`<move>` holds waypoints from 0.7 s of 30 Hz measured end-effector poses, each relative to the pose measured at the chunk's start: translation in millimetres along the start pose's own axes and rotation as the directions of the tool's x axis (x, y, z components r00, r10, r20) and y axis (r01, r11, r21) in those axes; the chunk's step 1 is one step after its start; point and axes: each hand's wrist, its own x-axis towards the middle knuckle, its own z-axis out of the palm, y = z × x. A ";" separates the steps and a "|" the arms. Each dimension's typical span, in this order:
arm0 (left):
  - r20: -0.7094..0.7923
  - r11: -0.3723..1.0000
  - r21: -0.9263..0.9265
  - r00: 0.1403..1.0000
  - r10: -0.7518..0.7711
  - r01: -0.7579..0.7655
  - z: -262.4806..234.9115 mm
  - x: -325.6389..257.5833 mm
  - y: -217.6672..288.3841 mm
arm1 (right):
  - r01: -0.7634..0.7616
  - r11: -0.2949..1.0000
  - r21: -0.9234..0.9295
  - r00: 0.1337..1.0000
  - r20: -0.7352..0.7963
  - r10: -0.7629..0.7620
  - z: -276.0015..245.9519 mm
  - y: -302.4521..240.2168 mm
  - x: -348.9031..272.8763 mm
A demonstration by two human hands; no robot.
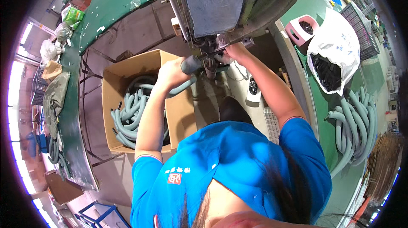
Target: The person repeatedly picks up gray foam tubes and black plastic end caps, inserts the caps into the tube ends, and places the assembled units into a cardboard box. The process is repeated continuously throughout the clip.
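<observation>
My left hand [171, 74] grips a grey-green ribbed hose [183, 84] just behind its dark end cuff [191, 64], which points into the jaws of a grey metal machine [214, 9]. Up at the machine's lower part my right hand [235, 50] is closed on a small pale piece; what it holds is partly hidden. Both arms reach forward from a blue shirt.
An open cardboard box [118, 79] with several grey-green hoses stands at the left below my left arm. More hoses [356, 126] lie on the green table at the right, beside a white bag [335, 45] of dark parts and a pink container [301, 28].
</observation>
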 end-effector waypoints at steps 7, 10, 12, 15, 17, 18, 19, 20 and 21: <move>-0.047 0.959 -0.069 0.961 0.272 -0.275 -14.6 -86.7 19.0 | -0.290 0.797 0.530 0.856 0.516 -0.031 -27.5 -98.6 -140.0; 0.009 0.927 -0.021 0.927 0.375 -0.375 -7.3 -127.1 28.5 | -0.514 0.525 0.678 0.794 0.608 -0.008 -7.5 -126.1 -192.3; 0.149 0.947 -0.065 0.936 0.320 -0.314 -6.6 -141.5 46.5 | -0.561 0.321 0.763 0.809 0.587 0.018 13.9 -119.2 -219.4; 0.133 0.931 -0.155 0.927 0.351 -0.330 11.6 -148.6 55.7 | -0.558 0.302 0.773 0.821 0.567 0.066 21.4 -121.3 -237.9; 0.045 0.902 -0.222 0.920 0.389 -0.371 17.3 -143.8 63.5 | -0.574 0.293 0.765 0.808 0.587 0.052 20.5 -122.6 -240.3; 0.033 0.896 -0.236 0.918 0.395 -0.377 17.5 -142.3 69.0 | -0.543 0.298 0.785 0.829 0.558 0.041 16.4 -128.4 -242.0; 0.020 0.889 -0.248 0.916 0.401 -0.384 19.4 -141.6 73.8 | -0.520 0.342 0.783 0.841 0.539 0.046 14.1 -128.4 -241.3; 0.016 0.897 -0.222 0.918 0.395 -0.382 25.6 -141.2 76.9 | -0.497 0.385 0.778 0.853 0.520 0.050 11.7 -127.1 -239.6; 0.019 0.899 -0.217 0.919 0.393 -0.380 29.0 -139.3 81.1 | -0.474 0.427 0.770 0.863 0.502 0.053 10.3 -125.1 -238.1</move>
